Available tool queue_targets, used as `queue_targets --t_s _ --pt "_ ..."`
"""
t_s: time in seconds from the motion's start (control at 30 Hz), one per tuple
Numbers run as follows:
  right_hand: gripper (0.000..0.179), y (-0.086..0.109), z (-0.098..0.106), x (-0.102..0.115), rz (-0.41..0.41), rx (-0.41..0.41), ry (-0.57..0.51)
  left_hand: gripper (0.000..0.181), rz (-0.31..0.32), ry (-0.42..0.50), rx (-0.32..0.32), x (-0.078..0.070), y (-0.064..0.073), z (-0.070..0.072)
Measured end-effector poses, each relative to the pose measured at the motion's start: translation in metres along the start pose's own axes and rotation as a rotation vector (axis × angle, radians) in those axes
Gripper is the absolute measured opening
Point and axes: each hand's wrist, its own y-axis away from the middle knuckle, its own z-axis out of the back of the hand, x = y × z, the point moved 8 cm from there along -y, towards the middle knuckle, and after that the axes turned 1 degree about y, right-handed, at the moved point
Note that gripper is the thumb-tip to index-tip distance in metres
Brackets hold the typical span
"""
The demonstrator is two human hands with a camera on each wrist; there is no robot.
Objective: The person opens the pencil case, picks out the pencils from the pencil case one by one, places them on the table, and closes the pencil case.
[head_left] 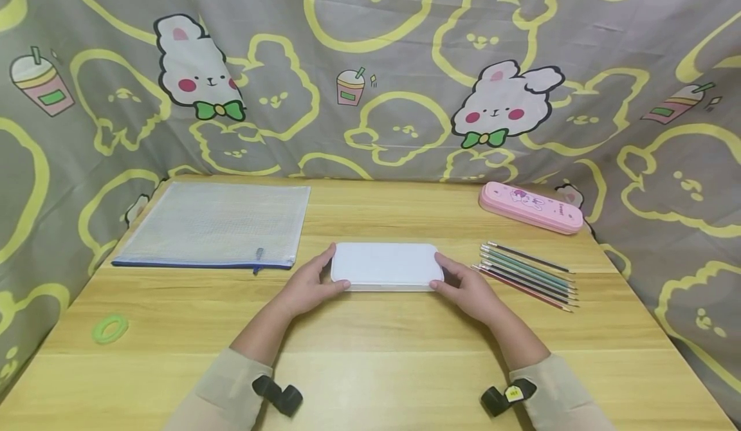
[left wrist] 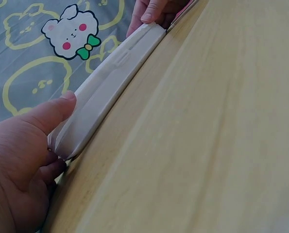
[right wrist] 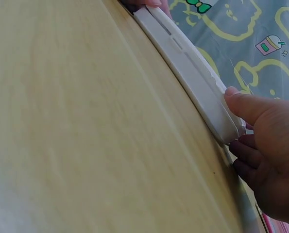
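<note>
A white, flat, rectangular case with rounded corners (head_left: pixel 386 262) lies closed at the middle of the table. My left hand (head_left: pixel 308 284) grips its left end, thumb at the front corner and fingers along the side. The right hand (head_left: pixel 471 288) holds the opposite end in the same way. In the left wrist view, the long front side of the case (left wrist: pixel 103 92) shows a seam and a small catch near its middle. Seen from the right wrist, the thumb is on the top edge, with the other fingers curled by the end of the case (right wrist: pixel 190 77).
Several pencils (head_left: pixel 527 276) lie fanned right of the case, behind them a pink pencil case (head_left: pixel 529 208). A mesh zip pouch (head_left: pixel 217 222) lies at the back left, a green ring (head_left: pixel 110 329) nearer the front left. A patterned curtain (head_left: pixel 405 128) hangs around the table (head_left: pixel 382 366).
</note>
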Motion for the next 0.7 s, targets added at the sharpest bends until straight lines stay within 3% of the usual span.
queue_targets --t_s 0.7 --pt "0.068 -0.0012 -0.0011 0.0014 0.016 0.010 0.002 0.094 0.015 0.009 -0.005 0.0009 0.0004 0.0007"
